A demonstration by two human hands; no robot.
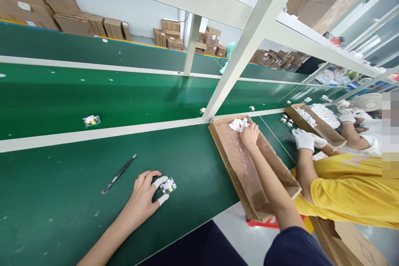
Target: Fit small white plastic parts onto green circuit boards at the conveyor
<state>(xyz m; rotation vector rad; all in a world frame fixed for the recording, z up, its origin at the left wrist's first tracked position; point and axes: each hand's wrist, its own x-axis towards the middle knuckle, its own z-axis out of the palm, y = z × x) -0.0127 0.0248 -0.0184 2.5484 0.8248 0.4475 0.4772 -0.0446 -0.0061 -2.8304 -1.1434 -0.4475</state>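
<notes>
On the green bench, my left hand (147,193) pinches a small circuit board (168,186) between thumb and index finger, both in white finger cots. The board carries white, blue and yellow components. A pair of dark tweezers (119,173) lies to the left of that hand. My right hand (250,135) reaches to the far end of a shallow cardboard tray (229,153). Its fingers are curled against a heap of small white pieces (238,124); the fingertips are hidden, so what they hold cannot be made out.
Beyond a pale rail (149,126), another circuit board (92,121) lies on a green strip. A slanting frame post (237,50) rises behind the tray. To the right, a co-worker's gloved hand (304,139) is near several boards and a second cardboard tray (324,131).
</notes>
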